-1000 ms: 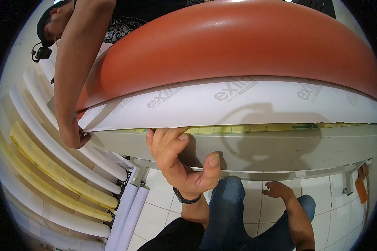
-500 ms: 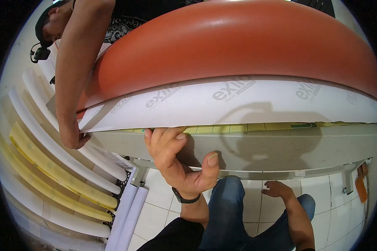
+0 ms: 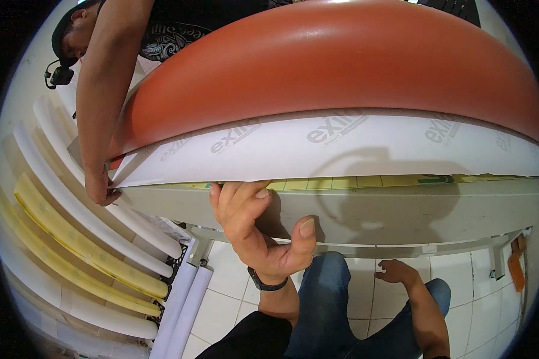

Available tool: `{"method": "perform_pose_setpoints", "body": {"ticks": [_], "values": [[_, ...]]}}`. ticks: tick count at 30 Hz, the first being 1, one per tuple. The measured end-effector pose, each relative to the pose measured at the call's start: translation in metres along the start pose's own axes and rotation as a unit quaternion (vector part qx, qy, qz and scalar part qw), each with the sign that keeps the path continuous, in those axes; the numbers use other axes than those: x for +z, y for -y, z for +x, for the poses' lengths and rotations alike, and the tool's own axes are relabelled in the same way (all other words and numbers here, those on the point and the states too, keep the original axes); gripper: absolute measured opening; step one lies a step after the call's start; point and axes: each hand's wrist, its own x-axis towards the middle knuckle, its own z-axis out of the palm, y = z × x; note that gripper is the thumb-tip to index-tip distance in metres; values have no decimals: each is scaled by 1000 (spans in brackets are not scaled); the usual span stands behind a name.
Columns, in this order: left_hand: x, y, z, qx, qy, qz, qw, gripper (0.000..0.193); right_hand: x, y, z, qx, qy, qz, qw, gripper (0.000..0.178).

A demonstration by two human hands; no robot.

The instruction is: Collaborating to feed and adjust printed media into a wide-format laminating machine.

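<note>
Resting partly under the near edge of the white sheet (image 3: 281, 161), the left hand (image 3: 253, 230) is sitting thumb-wide while the right hand (image 3: 397, 271) is just dangling half-open.

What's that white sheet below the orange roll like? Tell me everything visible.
The white sheet looks like smooth paper, with grey printed marks repeated along it. It shows as a long band below the orange roll, tapering to a corner on the left. Its lower edge lies along a yellow gridded strip and a grey beam. A shadow falls on its right part. The left hand meets that lower edge with its fingers, thumb clear. A co-worker's hand is at its left corner; contact is unclear.
</note>
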Motion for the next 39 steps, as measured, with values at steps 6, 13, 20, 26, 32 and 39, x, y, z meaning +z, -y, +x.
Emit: {"method": "perform_pose_setpoints", "body": {"ticks": [6, 13, 20, 26, 32, 39], "values": [[1, 1, 1, -3, -16, 29, 999, 48, -16, 32, -4, -12, 24, 11, 1000, 61], [-4, -4, 4, -3, -28, 18, 999, 46, 2, 5, 3, -15, 4, 4, 1000, 62], [-3, -1, 3, -3, -24, 19, 1000, 46, 4, 1, 6, -14, 11, 4, 1000, 61], [-3, 0, 3, -3, -28, 14, 1000, 47, 6, 1, 8, -9, 11, -8, 1000, 60], [-3, 0, 2, -7, -30, 9, 1000, 47, 4, 4, 6, 0, 17, -3, 1000, 61], [-3, 1, 0, -7, -33, 14, 999, 49, 4, 5, 6, -3, 9, -9, 1000, 62]]}}
